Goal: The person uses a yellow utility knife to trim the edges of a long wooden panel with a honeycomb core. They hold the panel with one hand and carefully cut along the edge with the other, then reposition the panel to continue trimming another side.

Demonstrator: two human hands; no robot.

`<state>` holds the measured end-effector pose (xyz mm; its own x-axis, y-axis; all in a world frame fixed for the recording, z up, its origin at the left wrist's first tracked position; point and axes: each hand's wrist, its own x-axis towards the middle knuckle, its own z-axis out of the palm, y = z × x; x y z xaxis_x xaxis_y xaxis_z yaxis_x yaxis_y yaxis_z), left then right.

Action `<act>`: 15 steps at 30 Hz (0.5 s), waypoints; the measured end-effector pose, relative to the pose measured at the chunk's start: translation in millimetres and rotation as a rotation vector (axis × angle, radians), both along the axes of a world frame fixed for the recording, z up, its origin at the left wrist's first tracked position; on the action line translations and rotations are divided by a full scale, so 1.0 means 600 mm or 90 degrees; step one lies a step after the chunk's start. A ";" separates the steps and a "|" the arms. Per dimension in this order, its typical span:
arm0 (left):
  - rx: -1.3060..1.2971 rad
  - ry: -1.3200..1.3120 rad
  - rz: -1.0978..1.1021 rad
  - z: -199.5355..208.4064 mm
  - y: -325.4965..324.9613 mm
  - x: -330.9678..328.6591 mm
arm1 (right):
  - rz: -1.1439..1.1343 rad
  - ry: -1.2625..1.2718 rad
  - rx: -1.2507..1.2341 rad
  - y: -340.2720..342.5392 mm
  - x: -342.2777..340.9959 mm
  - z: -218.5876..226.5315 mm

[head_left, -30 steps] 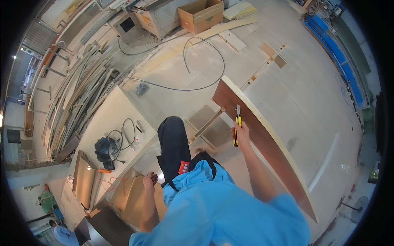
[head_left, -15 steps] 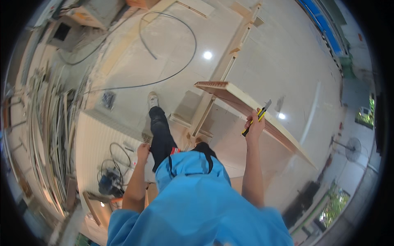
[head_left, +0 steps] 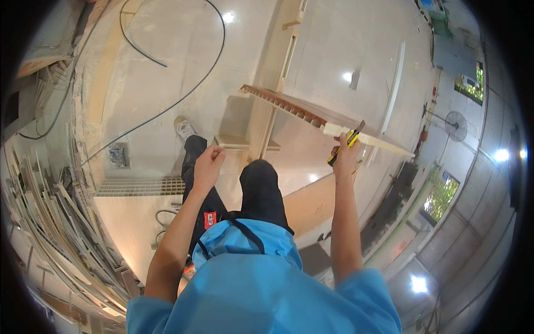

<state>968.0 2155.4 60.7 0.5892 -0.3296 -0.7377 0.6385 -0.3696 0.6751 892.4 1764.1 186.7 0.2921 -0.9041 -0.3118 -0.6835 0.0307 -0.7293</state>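
The right hand [head_left: 346, 157] grips a yellow utility knife [head_left: 344, 146], blade against the panel's edge [head_left: 334, 129] just above the fingers; the left hand [head_left: 207, 165] hangs loosely curled, empty.

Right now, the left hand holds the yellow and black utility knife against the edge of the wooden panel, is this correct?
Not quite: the right hand holds the yellow and black utility knife against the edge of the wooden panel. The left hand is empty, loosely curled. The head view shows this.
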 end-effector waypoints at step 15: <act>-0.171 -0.188 -0.293 0.155 -0.323 0.108 | -0.060 -0.046 -0.001 0.017 0.007 0.002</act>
<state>1033.0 1961.5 153.6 0.5089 -0.7510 -0.4208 0.2256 -0.3554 0.9071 896.3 1774.2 187.9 0.2282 -0.9290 -0.2914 -0.6230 0.0906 -0.7769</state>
